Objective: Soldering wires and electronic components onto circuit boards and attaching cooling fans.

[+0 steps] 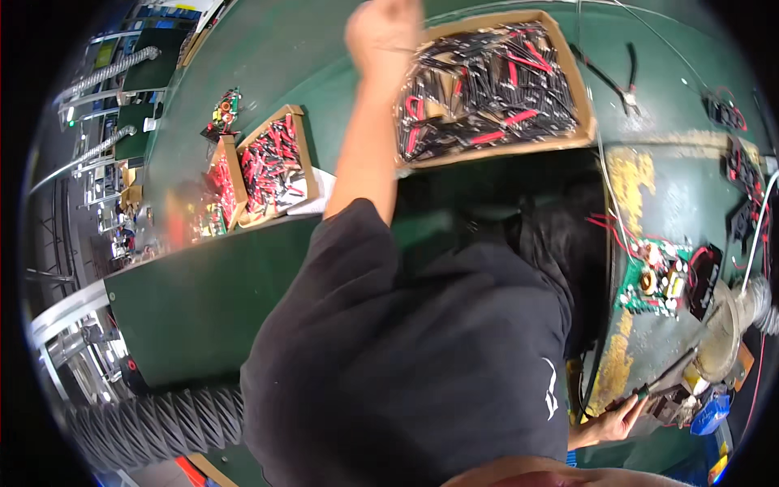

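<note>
My left arm reaches across the bench, and my left hand point(383, 34) is at the top edge, left of a cardboard tray point(586, 97) of black and red wire leads. Motion smears its fingers, so I cannot tell whether they hold anything. At the lower right, my right hand point(610, 425) is closed round the handle of what looks like a soldering iron point(667, 378), its long shaft pointing up and right. Above it lies a green circuit board point(656, 277) with a copper coil and red wires, beside a black part point(704, 280) wired to it.
Dark-handled cutters point(621, 88) lie right of the tray. Further left are a smaller cardboard box point(302, 150) of red and black leads and another circuit board point(227, 109). A flexible duct point(154, 422) runs along the lower left. A blue item point(711, 415) sits near my right hand.
</note>
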`<state>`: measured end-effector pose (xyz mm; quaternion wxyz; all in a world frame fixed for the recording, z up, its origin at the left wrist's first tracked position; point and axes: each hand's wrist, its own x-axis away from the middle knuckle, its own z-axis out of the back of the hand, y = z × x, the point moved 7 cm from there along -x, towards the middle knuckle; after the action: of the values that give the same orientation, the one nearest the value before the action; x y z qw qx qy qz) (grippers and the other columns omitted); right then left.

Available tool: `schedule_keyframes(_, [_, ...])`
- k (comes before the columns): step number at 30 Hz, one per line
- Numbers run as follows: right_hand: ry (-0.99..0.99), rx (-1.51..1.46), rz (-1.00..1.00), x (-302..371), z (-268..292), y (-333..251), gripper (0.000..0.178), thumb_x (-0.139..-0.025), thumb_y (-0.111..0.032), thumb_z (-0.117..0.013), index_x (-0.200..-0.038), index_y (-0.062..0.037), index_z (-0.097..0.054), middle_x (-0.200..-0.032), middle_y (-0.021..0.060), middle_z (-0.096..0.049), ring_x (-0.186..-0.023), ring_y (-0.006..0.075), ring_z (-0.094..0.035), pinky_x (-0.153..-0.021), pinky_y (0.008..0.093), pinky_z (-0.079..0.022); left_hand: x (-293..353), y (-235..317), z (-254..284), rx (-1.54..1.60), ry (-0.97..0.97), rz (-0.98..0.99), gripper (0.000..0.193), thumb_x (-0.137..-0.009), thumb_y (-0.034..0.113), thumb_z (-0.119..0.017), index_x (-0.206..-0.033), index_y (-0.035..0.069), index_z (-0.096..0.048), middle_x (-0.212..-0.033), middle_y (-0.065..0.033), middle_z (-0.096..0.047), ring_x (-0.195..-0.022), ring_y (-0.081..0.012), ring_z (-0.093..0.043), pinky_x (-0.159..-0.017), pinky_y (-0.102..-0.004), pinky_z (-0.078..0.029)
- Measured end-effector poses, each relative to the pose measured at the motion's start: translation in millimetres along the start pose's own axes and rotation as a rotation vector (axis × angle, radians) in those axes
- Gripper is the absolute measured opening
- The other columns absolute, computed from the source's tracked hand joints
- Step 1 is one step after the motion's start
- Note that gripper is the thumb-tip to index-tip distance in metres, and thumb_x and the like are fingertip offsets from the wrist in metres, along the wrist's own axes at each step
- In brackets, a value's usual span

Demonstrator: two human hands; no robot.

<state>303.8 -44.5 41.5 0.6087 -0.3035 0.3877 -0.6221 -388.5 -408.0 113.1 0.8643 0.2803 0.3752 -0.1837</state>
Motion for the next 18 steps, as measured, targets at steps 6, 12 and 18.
schedule_keyframes(6, [0.044,-0.119,-0.120,14,1,25,0.039,-0.098,-0.015,-0.071,-0.133,0.0017,-0.066,-0.077,0.0028,-0.063,-0.061,0.0089,-0.048,-0.053,0.0233,-0.036,-27,-373,119,-0.948,-0.333,0.423,0.040,-0.087,0.040,-0.061,-0.095,0.003,-0.076,-0.103,-0.0220,-0.074,-0.100,-0.0382,-0.071,-0.089,-0.0460,-0.056])
schedule_keyframes(12, [-0.034,-0.110,-0.310,14,10,77,0.049,-0.103,-0.028,-0.064,-0.141,0.0006,-0.058,-0.129,0.0132,-0.068,-0.081,0.0156,-0.059,-0.063,0.0240,-0.044,10,-598,204,-1.210,-0.674,0.777,0.045,-0.099,0.043,-0.056,-0.137,0.019,-0.063,-0.137,-0.0043,-0.062,-0.125,-0.0301,-0.057,-0.103,-0.0428,-0.049])
schedule_keyframes(18, [-0.114,-0.319,-0.564,-8,59,146,0.057,-0.105,-0.040,-0.056,-0.149,-0.0038,-0.051,-0.146,0.0086,-0.057,-0.131,0.0215,-0.056,-0.101,0.0308,-0.044,20,-681,221,-0.466,-0.807,0.843,0.045,-0.100,0.037,-0.057,-0.138,0.014,-0.062,-0.125,-0.0055,-0.066,-0.103,-0.0235,-0.066,-0.081,-0.0374,-0.056])
